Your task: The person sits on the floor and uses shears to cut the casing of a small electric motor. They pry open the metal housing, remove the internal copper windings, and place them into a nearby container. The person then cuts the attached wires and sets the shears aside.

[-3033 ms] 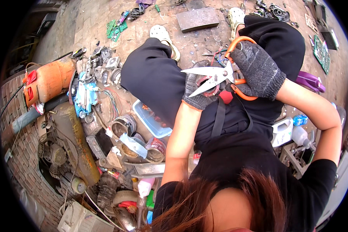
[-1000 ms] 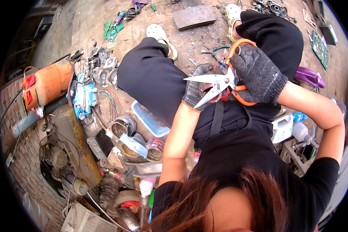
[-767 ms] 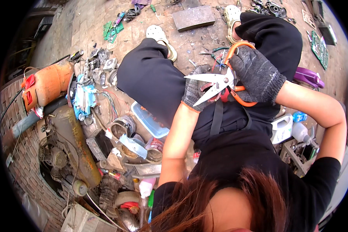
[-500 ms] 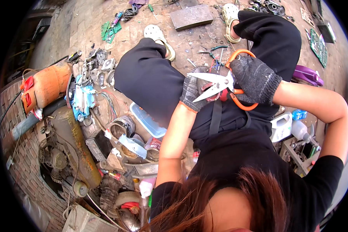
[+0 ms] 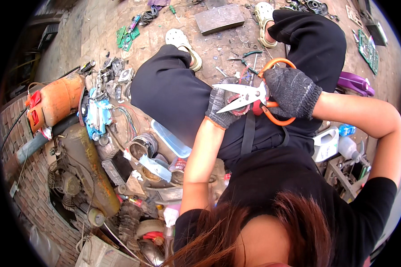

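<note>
My right hand (image 5: 294, 93), in a dark grey knit glove, grips large scissors (image 5: 257, 94) by their orange loop handles; the white blades are spread and point left across my left hand. My gloved left hand (image 5: 219, 110) is closed round a small round part (image 5: 239, 110) with red and metallic bits, mostly covered by the blades and too small to make out. Both hands are over my lap. Just beyond them, green-handled pliers (image 5: 251, 54) and small wires lie on the floor between my feet.
An orange gas cylinder (image 5: 60, 100), rusty tank (image 5: 87, 160), scrap metal, tins (image 5: 142, 147) and a blue plastic tub (image 5: 167, 135) crowd the left. A metal block (image 5: 219, 19) lies ahead. A green circuit board (image 5: 368, 53), purple object (image 5: 354, 83) and white jug (image 5: 325, 142) are at the right.
Both hands have shifted slightly toward the left with the scissors and the small part. The blades stay spread over my left hand, and the grips look unchanged.
</note>
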`<state>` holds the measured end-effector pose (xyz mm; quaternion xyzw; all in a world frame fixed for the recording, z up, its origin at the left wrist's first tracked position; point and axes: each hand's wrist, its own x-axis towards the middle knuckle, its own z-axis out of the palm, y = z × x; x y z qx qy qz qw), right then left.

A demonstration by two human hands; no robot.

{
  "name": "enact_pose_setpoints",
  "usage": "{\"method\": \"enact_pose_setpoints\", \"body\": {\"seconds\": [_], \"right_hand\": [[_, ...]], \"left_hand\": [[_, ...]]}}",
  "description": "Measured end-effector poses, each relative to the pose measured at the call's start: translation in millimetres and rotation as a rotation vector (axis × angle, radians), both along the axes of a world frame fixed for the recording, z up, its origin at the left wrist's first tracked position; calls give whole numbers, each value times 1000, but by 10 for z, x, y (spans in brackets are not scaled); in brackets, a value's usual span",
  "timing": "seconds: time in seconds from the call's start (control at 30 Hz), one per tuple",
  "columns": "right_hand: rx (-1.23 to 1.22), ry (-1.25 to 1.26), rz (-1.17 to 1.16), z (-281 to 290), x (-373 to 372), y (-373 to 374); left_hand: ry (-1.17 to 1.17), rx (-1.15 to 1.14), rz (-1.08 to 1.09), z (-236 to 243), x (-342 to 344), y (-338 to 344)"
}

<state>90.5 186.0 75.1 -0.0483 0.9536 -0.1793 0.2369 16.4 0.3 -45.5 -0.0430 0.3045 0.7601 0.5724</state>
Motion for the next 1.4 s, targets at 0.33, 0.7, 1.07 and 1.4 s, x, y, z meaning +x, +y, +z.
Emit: {"method": "enact_pose_setpoints", "body": {"seconds": [0.33,0.7,1.07,1.4], "right_hand": [[-187,70,-146,-160,61,39],[-330,288,-280,-20,42,183],[-74,367,20,77,50,88],[19,383,220,160,-169,172]], "left_hand": [[582,-159,-203,-80,-17,9],[-478,-64,152,195,-85,181],[-460,390,-30,-59,-75,35],[-526,-21,-111,416,-111,131]]}}
